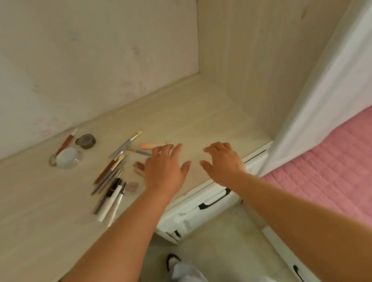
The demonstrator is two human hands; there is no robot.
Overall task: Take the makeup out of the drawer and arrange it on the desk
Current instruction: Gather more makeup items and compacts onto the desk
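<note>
Several makeup pencils and brushes (pixel 109 175) lie in a loose bundle on the pale wooden desk (pixel 34 210). A white round compact (pixel 69 157) and a small dark jar (pixel 86 141) sit further back, beside a reddish pencil (pixel 65 142). A small pink square case (pixel 132 185) lies by the bundle. My left hand (pixel 164 170) hovers over the desk with fingers spread, just right of the makeup and holding nothing. My right hand (pixel 222 160) hovers beside it, fingers relaxed and slightly bent, also holding nothing. The white drawer (pixel 190 214) with a black handle (pixel 215 200) sits under the desk edge.
A wall backs the desk and a wooden side panel (pixel 250 48) closes its right end. A pink quilted bed (pixel 352 177) lies to the right. My light trousers and a dark shoe (pixel 173 261) show below on the tiled floor.
</note>
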